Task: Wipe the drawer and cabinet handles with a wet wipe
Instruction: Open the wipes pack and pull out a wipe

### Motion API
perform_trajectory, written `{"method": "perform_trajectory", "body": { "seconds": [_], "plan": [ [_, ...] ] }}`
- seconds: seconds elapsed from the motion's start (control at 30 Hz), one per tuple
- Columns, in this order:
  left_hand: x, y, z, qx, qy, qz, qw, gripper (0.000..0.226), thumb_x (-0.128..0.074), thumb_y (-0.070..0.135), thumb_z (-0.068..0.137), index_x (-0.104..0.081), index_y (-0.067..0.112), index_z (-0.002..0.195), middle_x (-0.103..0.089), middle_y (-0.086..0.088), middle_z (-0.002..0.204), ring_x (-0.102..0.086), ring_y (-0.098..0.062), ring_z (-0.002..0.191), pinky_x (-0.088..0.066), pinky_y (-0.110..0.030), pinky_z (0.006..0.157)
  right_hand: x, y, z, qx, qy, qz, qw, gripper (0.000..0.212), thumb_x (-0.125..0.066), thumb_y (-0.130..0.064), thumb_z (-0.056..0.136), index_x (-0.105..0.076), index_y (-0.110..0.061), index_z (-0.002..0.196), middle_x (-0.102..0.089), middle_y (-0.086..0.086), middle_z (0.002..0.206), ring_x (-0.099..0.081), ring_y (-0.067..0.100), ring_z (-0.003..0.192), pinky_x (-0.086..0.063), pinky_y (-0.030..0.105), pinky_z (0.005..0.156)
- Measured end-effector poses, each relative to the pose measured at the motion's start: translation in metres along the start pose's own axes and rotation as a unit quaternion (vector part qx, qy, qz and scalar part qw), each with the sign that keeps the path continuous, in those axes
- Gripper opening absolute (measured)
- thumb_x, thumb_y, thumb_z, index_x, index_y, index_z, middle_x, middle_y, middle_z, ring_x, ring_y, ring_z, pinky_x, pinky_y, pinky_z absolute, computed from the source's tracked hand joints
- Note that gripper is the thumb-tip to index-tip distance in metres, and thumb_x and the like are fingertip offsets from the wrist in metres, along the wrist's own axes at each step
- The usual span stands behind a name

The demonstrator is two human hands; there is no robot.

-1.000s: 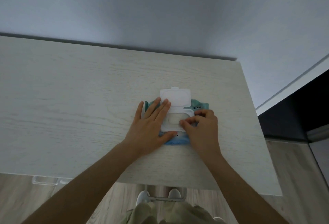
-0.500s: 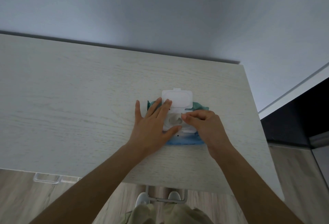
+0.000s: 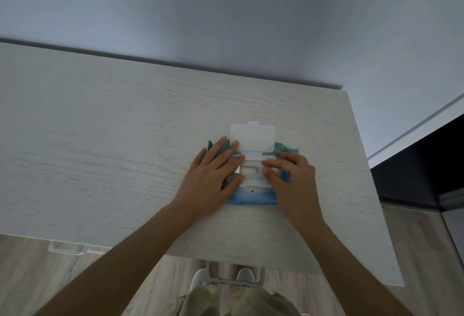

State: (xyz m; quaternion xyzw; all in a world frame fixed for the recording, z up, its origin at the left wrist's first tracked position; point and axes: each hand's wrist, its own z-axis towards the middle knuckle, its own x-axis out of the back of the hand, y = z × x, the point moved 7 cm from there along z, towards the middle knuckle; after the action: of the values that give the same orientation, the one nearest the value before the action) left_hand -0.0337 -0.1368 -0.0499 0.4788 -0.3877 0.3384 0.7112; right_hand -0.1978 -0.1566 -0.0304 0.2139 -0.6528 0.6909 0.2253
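Wipe pack (image 3: 253, 196): flat on surface (image 3: 100, 139), lid (image 3: 252, 136) flipped open.
Left hand (image 3: 213, 177): spread, pressing pack.
Right hand (image 3: 288, 180): fingertips curled at dispenser opening (image 3: 249, 170), grasp unclear.

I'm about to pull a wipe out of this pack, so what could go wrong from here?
1. The left hand lies flat on the wet wipe pack; if it lifts, the pack may rise with the wipe.
2. The right hand has its fingertips at the opening, where no wipe shows yet, so several could come out bunched.

pale wood-grain top (image 3: 100, 139) | plain wall (image 3: 226, 14) behind | wood-look floor (image 3: 20, 278) | white shoes (image 3: 244, 275)
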Motion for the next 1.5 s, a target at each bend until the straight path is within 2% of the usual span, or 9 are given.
{"method": "perform_trajectory", "body": {
  "seconds": [0.17, 0.27, 0.4, 0.63, 0.87, 1.13, 1.33, 1.43, 1.5],
  "plan": [
    [-0.004, -0.003, 0.0, -0.008, -0.017, -0.003, 1.0, 0.054, -0.049, 0.045, 0.095, -0.039, 0.022, 0.142, -0.017, 0.01, 0.152, -0.001, -0.009, 0.144, -0.01, -0.039, 0.119, -0.015, -0.026, -0.002, 0.151, 0.024, -0.172, 0.973, 0.007, -0.075, -0.019, 0.076, -0.073, -0.019, 0.082, -0.064, 0.001, 0.091, -0.054, 0.019, 0.091, -0.017, 0.025, 0.076],
    [-0.007, -0.004, -0.001, -0.009, -0.021, 0.005, 1.0, 0.056, -0.047, 0.048, 0.095, -0.033, 0.025, 0.144, -0.015, 0.009, 0.153, 0.003, -0.008, 0.144, -0.006, -0.038, 0.119, -0.028, -0.027, 0.002, 0.145, -0.023, -0.189, 0.971, 0.003, -0.074, -0.021, 0.077, -0.072, -0.019, 0.078, -0.065, -0.001, 0.083, -0.057, 0.018, 0.083, -0.027, 0.032, 0.076],
    [-0.004, -0.003, 0.0, -0.015, 0.001, 0.005, 1.0, 0.06, -0.039, 0.054, 0.092, -0.043, 0.019, 0.141, -0.029, 0.003, 0.152, -0.009, -0.013, 0.144, -0.017, -0.043, 0.117, -0.035, -0.024, 0.009, 0.142, -0.061, -0.19, 0.969, 0.004, -0.069, -0.019, 0.082, -0.069, -0.017, 0.078, -0.063, 0.0, 0.084, -0.056, 0.018, 0.083, -0.038, 0.038, 0.08],
    [-0.002, -0.003, 0.001, -0.026, 0.026, -0.018, 0.999, 0.057, -0.051, 0.048, 0.089, -0.053, 0.015, 0.134, -0.038, -0.002, 0.148, -0.02, -0.019, 0.143, -0.029, -0.051, 0.112, -0.053, -0.022, 0.01, 0.191, -0.126, -0.31, 0.923, 0.005, -0.058, -0.011, 0.089, -0.06, -0.011, 0.094, -0.053, 0.007, 0.1, -0.048, 0.021, 0.095, -0.029, 0.028, 0.082],
    [0.002, -0.002, 0.001, -0.031, 0.043, -0.02, 0.998, 0.055, -0.055, 0.047, 0.087, -0.056, 0.015, 0.131, -0.042, -0.003, 0.146, -0.026, -0.023, 0.141, -0.033, -0.053, 0.109, -0.046, -0.019, 0.012, 0.151, -0.147, -0.235, 0.949, 0.02, -0.046, 0.002, 0.089, -0.038, -0.016, 0.083, -0.039, 0.003, 0.093, -0.032, 0.013, 0.088, -0.02, 0.022, 0.075],
    [0.001, -0.003, 0.002, -0.009, 0.029, -0.036, 0.999, 0.055, -0.058, 0.046, 0.085, -0.056, 0.017, 0.132, -0.04, -0.001, 0.148, -0.021, -0.018, 0.143, -0.028, -0.052, 0.112, -0.036, -0.023, 0.013, 0.14, -0.112, -0.186, 0.966, 0.01, -0.056, -0.02, 0.092, -0.057, -0.01, 0.09, -0.049, 0.003, 0.093, -0.044, 0.016, 0.089, -0.034, 0.028, 0.083],
    [-0.001, -0.005, 0.001, -0.007, 0.025, -0.03, 0.999, 0.054, -0.064, 0.044, 0.086, -0.054, 0.019, 0.133, -0.038, 0.002, 0.149, -0.018, -0.014, 0.143, -0.024, -0.049, 0.115, -0.023, -0.021, 0.01, 0.107, -0.066, -0.079, 0.989, 0.015, -0.051, -0.01, 0.094, -0.048, -0.012, 0.079, -0.045, -0.003, 0.079, -0.043, 0.014, 0.075, -0.035, 0.023, 0.069],
    [-0.002, -0.006, 0.002, -0.008, 0.024, -0.031, 0.999, 0.055, -0.062, 0.047, 0.086, -0.053, 0.02, 0.134, -0.037, 0.002, 0.149, -0.015, -0.011, 0.143, -0.02, -0.045, 0.116, -0.021, -0.025, 0.005, 0.139, -0.067, -0.088, 0.984, 0.006, -0.049, -0.011, 0.096, -0.053, -0.012, 0.093, -0.05, -0.007, 0.082, -0.045, 0.004, 0.07, -0.035, 0.014, 0.063],
    [-0.003, -0.006, 0.002, -0.006, 0.02, -0.031, 0.999, 0.056, -0.063, 0.047, 0.087, -0.052, 0.02, 0.135, -0.036, 0.003, 0.15, -0.012, -0.009, 0.143, -0.017, -0.043, 0.117, -0.019, -0.035, 0.002, 0.194, -0.05, -0.112, 0.973, 0.018, -0.051, -0.004, 0.093, -0.062, -0.006, 0.107, -0.059, 0.004, 0.093, -0.052, 0.009, 0.076, -0.038, 0.01, 0.068]
  ]
}}
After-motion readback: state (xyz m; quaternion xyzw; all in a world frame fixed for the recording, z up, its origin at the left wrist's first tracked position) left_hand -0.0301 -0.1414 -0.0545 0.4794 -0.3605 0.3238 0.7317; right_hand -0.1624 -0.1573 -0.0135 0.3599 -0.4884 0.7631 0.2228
